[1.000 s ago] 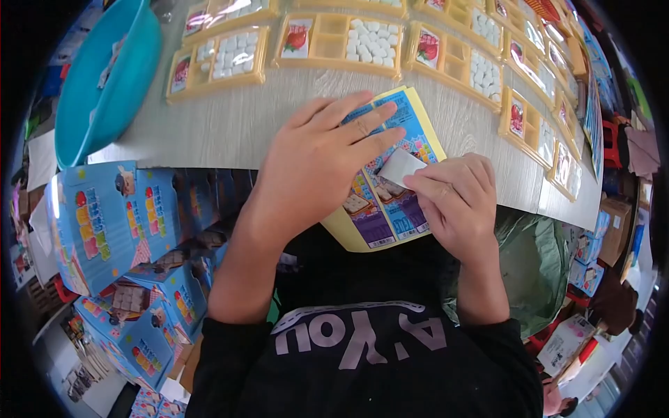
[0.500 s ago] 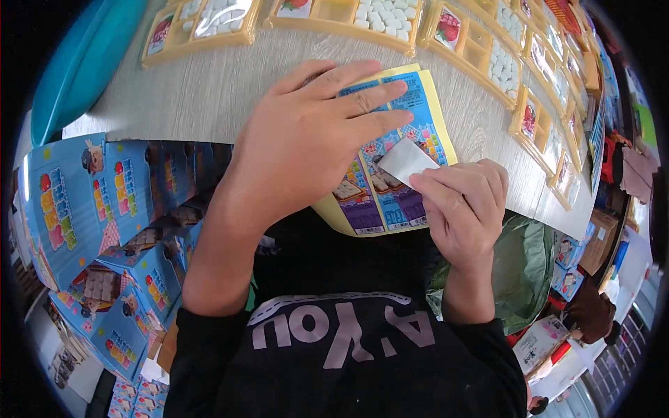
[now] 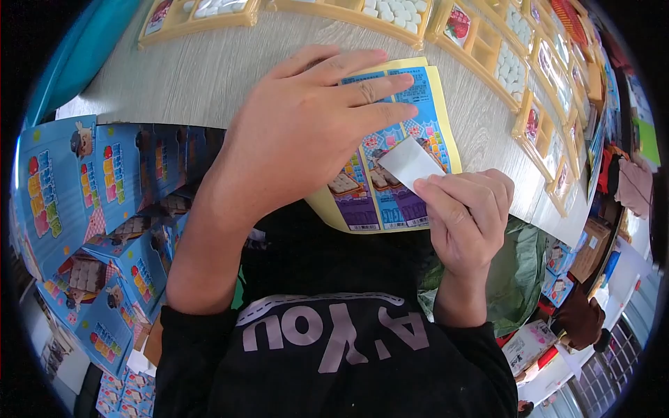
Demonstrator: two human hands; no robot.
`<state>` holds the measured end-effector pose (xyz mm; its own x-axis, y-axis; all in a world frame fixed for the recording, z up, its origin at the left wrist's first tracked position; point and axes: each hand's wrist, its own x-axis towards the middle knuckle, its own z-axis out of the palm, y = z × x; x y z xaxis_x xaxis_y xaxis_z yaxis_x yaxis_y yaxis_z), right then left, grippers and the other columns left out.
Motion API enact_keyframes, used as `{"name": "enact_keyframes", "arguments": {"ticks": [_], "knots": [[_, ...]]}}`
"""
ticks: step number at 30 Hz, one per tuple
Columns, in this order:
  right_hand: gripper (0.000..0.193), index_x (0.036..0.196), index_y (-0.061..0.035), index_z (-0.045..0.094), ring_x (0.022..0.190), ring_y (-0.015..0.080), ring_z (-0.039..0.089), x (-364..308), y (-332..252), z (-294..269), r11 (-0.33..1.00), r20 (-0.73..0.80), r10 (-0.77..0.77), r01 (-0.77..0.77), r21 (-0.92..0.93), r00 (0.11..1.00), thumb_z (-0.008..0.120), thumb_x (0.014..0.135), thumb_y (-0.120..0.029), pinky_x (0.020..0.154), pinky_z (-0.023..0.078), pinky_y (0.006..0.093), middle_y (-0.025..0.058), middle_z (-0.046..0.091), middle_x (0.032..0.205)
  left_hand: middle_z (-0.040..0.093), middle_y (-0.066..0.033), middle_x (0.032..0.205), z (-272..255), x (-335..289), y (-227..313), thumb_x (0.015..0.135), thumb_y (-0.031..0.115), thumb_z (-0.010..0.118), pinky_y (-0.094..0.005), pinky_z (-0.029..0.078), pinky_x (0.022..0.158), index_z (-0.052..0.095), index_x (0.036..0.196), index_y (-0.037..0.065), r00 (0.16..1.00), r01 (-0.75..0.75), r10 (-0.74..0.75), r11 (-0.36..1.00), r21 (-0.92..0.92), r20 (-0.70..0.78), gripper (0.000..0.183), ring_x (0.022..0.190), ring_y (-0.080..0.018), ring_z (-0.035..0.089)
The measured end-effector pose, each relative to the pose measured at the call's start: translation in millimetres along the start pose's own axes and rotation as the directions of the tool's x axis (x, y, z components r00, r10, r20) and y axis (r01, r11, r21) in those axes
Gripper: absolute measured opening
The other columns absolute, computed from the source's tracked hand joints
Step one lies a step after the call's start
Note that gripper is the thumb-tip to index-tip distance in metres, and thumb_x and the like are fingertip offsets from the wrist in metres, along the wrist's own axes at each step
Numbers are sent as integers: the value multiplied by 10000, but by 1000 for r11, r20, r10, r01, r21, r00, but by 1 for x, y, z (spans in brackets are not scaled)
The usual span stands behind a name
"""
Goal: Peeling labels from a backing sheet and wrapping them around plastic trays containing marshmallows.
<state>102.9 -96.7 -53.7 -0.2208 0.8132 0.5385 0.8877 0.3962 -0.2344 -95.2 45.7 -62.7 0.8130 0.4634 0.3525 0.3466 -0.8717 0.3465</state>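
The right hand (image 3: pixel 467 216) has a narrow grip, its thumb and bent forefinger pinching the corner of a flat, white, four-sided piece (image 3: pixel 411 161); whether that piece is joined to what lies beneath cannot be told. Under it is the yellow-edged paper sheet of blue and purple printed labels (image 3: pixel 390 198), at the front of the pale wood-grain tabletop (image 3: pixel 209 83), its near end toward the person's black shirt (image 3: pixel 313 279). The left hand (image 3: pixel 306 125), its grip wide with fingers spread, lies over the sheet's left part and covers much of the print; its thumb is out of sight. Beyond the sheet and to its right stand pale yellow plastic trays (image 3: pixel 488 35), their compartments holding small white pieces (image 3: pixel 512 66) and red-and-white picture cards (image 3: pixel 458 24); glare blurs some contents, and the far trays are cut off. Far to the sheet's left, a teal plastic basin (image 3: pixel 90 52) is cropped, its inside hard to make out. Nearer, left of the sheet, blue printed cardboard boxes (image 3: pixel 59 188) crowd beside the tabletop, partly hidden by the left forearm (image 3: pixel 209 237). A crumpled green plastic bag (image 3: pixel 519 272) sits below the sheet's right side.
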Motion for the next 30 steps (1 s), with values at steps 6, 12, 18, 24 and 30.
{"name": "enact_keyframes", "arguments": {"ticks": [6, 12, 18, 24, 30], "knots": [[302, 937, -101, 778, 823, 162, 605, -6, -2, 0, 1000, -14, 1, -1, 6, 1000, 716, 646, -151, 757, 438, 330, -5, 678, 949, 637, 12, 1371, 0, -1, 0, 893, 104, 560, -443, 376, 1126, 730, 1207, 221, 1000, -2, 2, 1000, 14, 10, 376, 1358, -226, 511], [315, 942, -102, 777, 831, 165, 606, -9, -2, -7, 1000, -9, 7, -7, 10, 1000, 713, 637, -145, 756, 442, 335, -4, 679, 957, 632, 5, 1377, -3, -1, 1, 891, 92, 554, -456, 372, 1130, 726, 1212, 213, 999, 3, -3, 1000, -1, 39, 384, 1360, -236, 508], [278, 943, -113, 777, 828, 161, 609, -20, 2, -16, 999, -75, 42, -40, 31, 996, 723, 670, -120, 749, 436, 328, -15, 682, 959, 626, -7, 1384, -1, 0, 0, 879, 53, 537, -447, 366, 1137, 715, 1240, 208, 999, 6, -6, 1000, 8, 32, 431, 1363, -245, 504], [291, 953, -122, 781, 852, 151, 619, -26, 2, -20, 1000, -28, 8, -7, 24, 1000, 736, 666, -125, 751, 433, 320, -22, 686, 947, 622, -17, 1389, -7, 2, 2, 862, 30, 524, -446, 364, 1136, 709, 1252, 193, 998, 10, -11, 1000, 12, 59, 462, 1365, -255, 501], [300, 957, -124, 788, 865, 134, 623, -29, -3, -24, 1000, -35, -20, 20, -7, 999, 751, 659, -134, 762, 437, 311, -27, 686, 962, 623, -23, 1387, -6, 1, 3, 858, 27, 520, -444, 365, 1132, 719, 1231, 179, 997, -2, 1, 1000, 12, 73, 449, 1367, -271, 497]]}}
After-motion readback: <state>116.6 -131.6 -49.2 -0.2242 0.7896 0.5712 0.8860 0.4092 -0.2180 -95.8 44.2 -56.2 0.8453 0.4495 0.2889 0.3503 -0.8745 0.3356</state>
